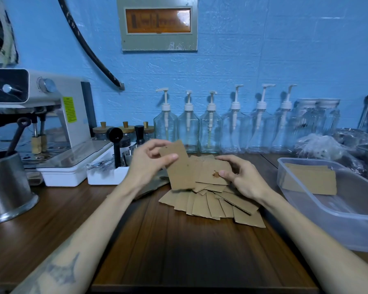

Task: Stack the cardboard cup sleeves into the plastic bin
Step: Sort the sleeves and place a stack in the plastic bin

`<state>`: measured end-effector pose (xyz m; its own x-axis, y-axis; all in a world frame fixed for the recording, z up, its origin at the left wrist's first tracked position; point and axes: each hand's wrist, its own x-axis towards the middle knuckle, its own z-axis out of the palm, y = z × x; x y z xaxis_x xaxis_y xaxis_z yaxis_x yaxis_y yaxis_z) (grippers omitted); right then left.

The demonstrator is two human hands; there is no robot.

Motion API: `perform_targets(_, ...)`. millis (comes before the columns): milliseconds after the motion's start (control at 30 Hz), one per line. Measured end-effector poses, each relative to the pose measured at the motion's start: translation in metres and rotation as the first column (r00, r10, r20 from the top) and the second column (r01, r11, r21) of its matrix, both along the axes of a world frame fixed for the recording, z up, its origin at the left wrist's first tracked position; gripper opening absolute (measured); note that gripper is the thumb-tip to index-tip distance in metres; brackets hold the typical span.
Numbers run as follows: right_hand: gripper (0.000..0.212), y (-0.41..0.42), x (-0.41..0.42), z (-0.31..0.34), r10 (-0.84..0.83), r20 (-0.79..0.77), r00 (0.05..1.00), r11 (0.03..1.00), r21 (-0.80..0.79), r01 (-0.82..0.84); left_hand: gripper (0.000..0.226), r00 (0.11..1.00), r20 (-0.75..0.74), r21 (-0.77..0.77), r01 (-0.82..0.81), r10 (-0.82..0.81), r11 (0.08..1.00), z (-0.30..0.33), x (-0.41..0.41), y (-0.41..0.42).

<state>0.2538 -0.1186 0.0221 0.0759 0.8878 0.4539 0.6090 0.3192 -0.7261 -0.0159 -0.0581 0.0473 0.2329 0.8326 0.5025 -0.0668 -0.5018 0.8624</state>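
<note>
A fanned heap of flat brown cardboard cup sleeves (212, 205) lies on the dark wooden counter at the centre. My left hand (146, 161) pinches one sleeve (179, 168) and holds it raised over the heap. My right hand (241, 177) grips a small bundle of sleeves (212, 172), thumb on top beside a brown stain. The clear plastic bin (327, 221) stands at the right, with a stack of sleeves (310, 180) lying in its far end.
A white espresso machine (57, 115) and a steel pitcher (6, 187) stand at the left. White trays with tools (106, 172) sit behind the heap. Several pump bottles (210, 128) line the blue wall. Crumpled plastic bags (327, 149) lie behind the bin.
</note>
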Motion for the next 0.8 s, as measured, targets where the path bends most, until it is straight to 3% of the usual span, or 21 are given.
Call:
perform_targets(100,0.037,-0.001,0.0,0.0,0.003,0.003,1.0,1.0,0.0,-0.003,0.045,0.989,-0.113,0.005,0.099,-0.097,0.995,-0.009,0.014,-0.007)
perform_targets(267,0.038,-0.001,0.0,-0.001,0.018,-0.007,1.0,1.0,-0.008,-0.018,0.086,0.948,-0.238,0.042,0.225,-0.209,0.973,-0.02,0.029,-0.013)
perform_targets(367,0.039,-0.001,-0.001,-0.001,0.022,-0.01,1.0,1.0,-0.012,-0.022,0.099,0.955,-0.248,0.051,0.182,-0.164,0.982,-0.018,0.027,-0.011)
perform_targets(433,0.041,-0.001,-0.001,-0.001,0.019,0.008,1.0,1.0,-0.007,-0.019,0.09,0.973,-0.205,0.048,0.117,-0.105,0.992,-0.013,0.022,-0.007)
perform_targets(533,0.043,-0.001,-0.001,-0.002,0.016,0.008,1.0,1.0,0.004,-0.016,0.06,0.977,-0.176,0.067,0.13,-0.117,0.989,-0.01,0.015,-0.004)
perform_targets(733,0.042,-0.001,-0.001,-0.001,0.075,0.006,0.997,0.997,-0.013,-0.075,0.046,0.901,-0.434,0.278,0.144,-0.01,0.95,-0.022,0.022,0.001)
perform_targets(800,0.043,-0.002,-0.004,0.0,0.117,-0.014,0.993,0.993,-0.013,-0.117,0.044,0.888,-0.453,0.35,0.092,0.082,0.932,-0.027,0.028,0.003)
